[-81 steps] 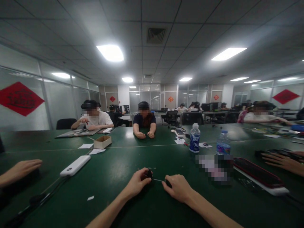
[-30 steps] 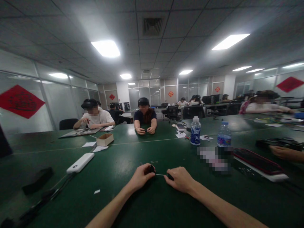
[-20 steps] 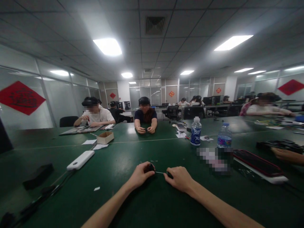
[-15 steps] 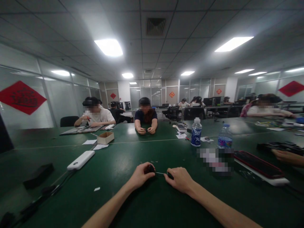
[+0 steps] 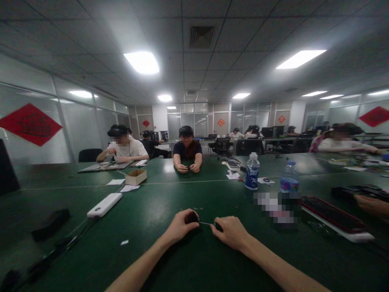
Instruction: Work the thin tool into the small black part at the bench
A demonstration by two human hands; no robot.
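Note:
My left hand rests on the green table with its fingers pinched round a small black part. A thin pale wire runs from that part to my right hand. My right hand is closed on a small dark piece at the wire's other end, mostly hidden by the fingers. Both hands lie close together near the table's front middle.
A white power bank with a cable lies left. Two water bottles stand beyond. A red-edged tray and another person's hand are right. Black objects lie at the left. A cardboard box and seated people sit farther off.
My hands keep their hold with the wire between them, nearly still. The other person's hand at the left edge has withdrawn from view. The camera view has shifted slightly.

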